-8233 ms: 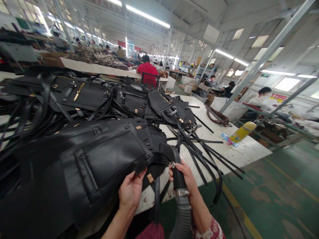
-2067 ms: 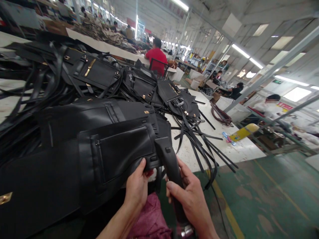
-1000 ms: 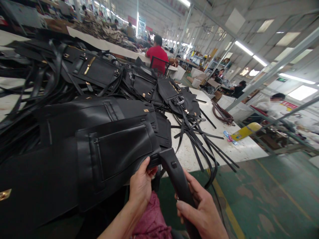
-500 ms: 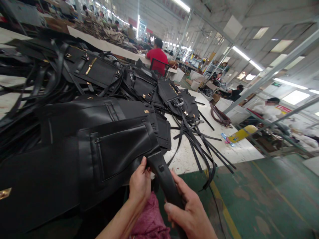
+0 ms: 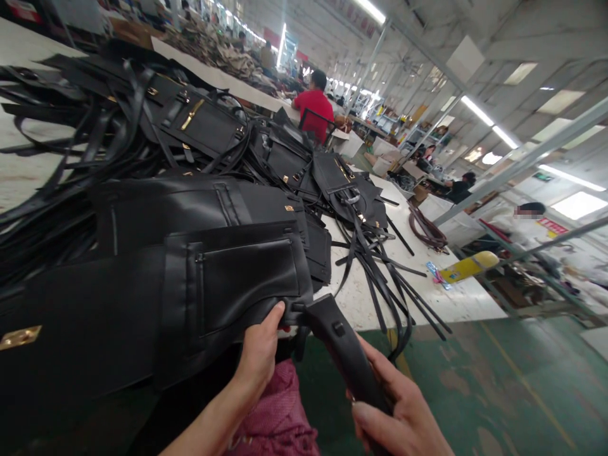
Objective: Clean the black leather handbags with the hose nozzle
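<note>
A flat black leather-like bag panel [image 5: 247,278] with a stitched pocket lies across the near side of the pile, its lower end hanging toward me. At its right edge my left hand [image 5: 263,339] is closed, thumb on top and fingers hidden underneath. My right hand [image 5: 399,405] is wrapped round a thick black strap [image 5: 344,345], which has a small loop on it. The strap's upper end sits beside the panel's corner; whether the two are joined I cannot tell. A gold clasp plate [image 5: 19,337] shows on the panel's left part.
More black bag pieces [image 5: 204,123] with gold fittings are heaped on the white table [image 5: 468,297]. Loose black straps [image 5: 380,272] trail toward its edge. A brown coil of straps [image 5: 427,228] and a yellow object [image 5: 470,267] lie at right. A person in red [image 5: 314,107] sits beyond.
My right hand has moved right and slightly down with the strap, away from the panel's edge. My left hand stays on the panel's corner. The whole view has shifted slightly.
</note>
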Demonstrator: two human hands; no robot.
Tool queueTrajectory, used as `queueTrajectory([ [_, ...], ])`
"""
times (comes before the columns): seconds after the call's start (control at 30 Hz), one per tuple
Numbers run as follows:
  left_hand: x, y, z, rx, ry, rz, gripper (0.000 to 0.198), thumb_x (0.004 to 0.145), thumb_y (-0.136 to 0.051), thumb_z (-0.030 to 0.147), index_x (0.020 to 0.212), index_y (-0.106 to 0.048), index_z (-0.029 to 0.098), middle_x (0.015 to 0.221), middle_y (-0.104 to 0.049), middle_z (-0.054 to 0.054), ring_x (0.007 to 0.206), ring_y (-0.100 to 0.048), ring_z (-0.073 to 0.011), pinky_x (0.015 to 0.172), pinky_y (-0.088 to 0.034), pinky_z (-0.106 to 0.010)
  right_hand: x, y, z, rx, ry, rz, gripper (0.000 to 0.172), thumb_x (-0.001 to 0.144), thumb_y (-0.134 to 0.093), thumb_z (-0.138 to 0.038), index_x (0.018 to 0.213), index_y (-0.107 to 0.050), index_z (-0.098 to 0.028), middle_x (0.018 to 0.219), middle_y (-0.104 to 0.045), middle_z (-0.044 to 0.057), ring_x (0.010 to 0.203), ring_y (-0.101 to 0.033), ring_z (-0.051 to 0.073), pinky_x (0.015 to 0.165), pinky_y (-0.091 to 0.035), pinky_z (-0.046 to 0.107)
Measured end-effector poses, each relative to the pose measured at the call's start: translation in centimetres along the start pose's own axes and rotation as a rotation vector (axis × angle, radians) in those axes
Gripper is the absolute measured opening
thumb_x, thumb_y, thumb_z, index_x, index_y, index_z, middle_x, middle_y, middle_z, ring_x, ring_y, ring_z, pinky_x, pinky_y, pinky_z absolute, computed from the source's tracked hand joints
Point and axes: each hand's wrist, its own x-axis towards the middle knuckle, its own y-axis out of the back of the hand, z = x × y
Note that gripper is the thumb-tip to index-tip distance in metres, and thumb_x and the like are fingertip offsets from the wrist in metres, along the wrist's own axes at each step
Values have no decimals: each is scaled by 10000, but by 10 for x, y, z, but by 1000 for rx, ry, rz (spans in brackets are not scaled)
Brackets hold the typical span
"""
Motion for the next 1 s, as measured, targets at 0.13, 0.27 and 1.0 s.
queueTrajectory([
  [0.13,-1,12,5,173,-180,-73,212,618,-681,302,768,-674,152,820,-695,-53,992,-577,-228,997,-325,-363,4,4,-8,-161,9,-133,703,602,-532,-103,1280,-434,-262,673,-563,-30,454,-419,84,410,-329,187],
  [0.27,-3,22,16,317,-222,-184,226,651,-654,329,812,-680,172,907,-690,-47,983,-568,-219,1023,-281,-355,11,1,-10,-195,35,-224,717,617,-518,-60,1284,-415,-302,706,-549,-49,487,-395,72,433,-314,172],
  [1.0,-13,30,12,240,-7,-245,222,628,-656,344,510,-623,160,533,-606,-9,512,-521,-146,573,-419,-249,-2,-11,-7,-26,-24,-199,673,612,-528,-104,1259,-450,-276,726,-573,-35,481,-405,74,429,-304,180],
])
